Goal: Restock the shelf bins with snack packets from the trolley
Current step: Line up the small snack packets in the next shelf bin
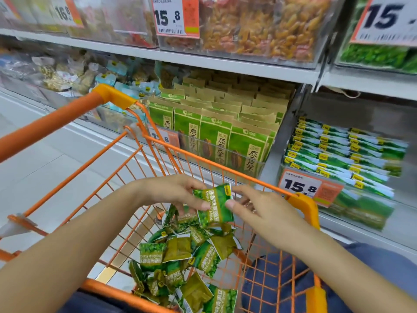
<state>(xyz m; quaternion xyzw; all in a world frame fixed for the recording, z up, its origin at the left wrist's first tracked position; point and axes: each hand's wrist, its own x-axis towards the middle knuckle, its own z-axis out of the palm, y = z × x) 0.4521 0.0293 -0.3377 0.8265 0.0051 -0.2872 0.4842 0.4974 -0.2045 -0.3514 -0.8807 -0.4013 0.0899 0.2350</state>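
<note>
From the head camera, the person stood over an orange wire trolley (228, 170) pulled up against the shelving. Both hands met above its basket on one green snack packet (214, 205). The left hand (178, 192) pinched the packet's left side, thumb on its face and fingers curled behind it. The right hand (259, 207) pinched the packet's right edge between thumb and forefinger, its other fingers loosely bent above the trolley rim. The packet was held clear of the heap, tilted, its printed front turned up.

Below the hands, a pile of matching green packets (180, 265) lay jumbled in the trolley's bottom, some face up, some showing their duller backs.

Beyond the trolley's far rim, a clear shelf bin (361, 211) to the right held rows of similar green packets (338, 152) stacked in tidy lines, with a price tag (302, 184) reading 15.8 on its front. Just left of it stood upright green-and-brown bags (216, 141) in another bin.
</note>
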